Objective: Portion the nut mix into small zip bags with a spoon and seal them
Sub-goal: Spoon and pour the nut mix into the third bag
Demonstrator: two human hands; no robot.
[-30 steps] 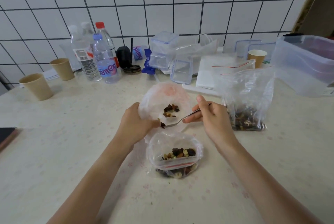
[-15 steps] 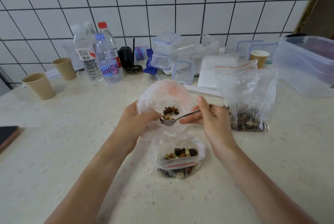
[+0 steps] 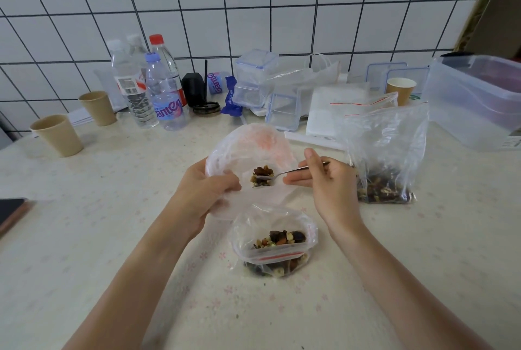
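Spoon (image 3: 277, 175) is reaching into the open small bag (image 3: 248, 157) at frame centre, its bowl sitting among a little heap of nut mix (image 3: 262, 176) inside. The right hand (image 3: 327, 183) is pinching the spoon's handle between thumb and fingers. The left hand (image 3: 203, 194) is gripping the bag's left edge, holding its mouth open above the table (image 3: 84, 236). Just below, toward the lower centre, a filled bag (image 3: 275, 245) is lying with its red zip strip facing the camera. At right of centre, the big bag (image 3: 386, 152) is standing upright, nuts settled at its bottom. Paper cups (image 3: 57, 135) are standing at the left, bottles (image 3: 152, 87) in the upper left.
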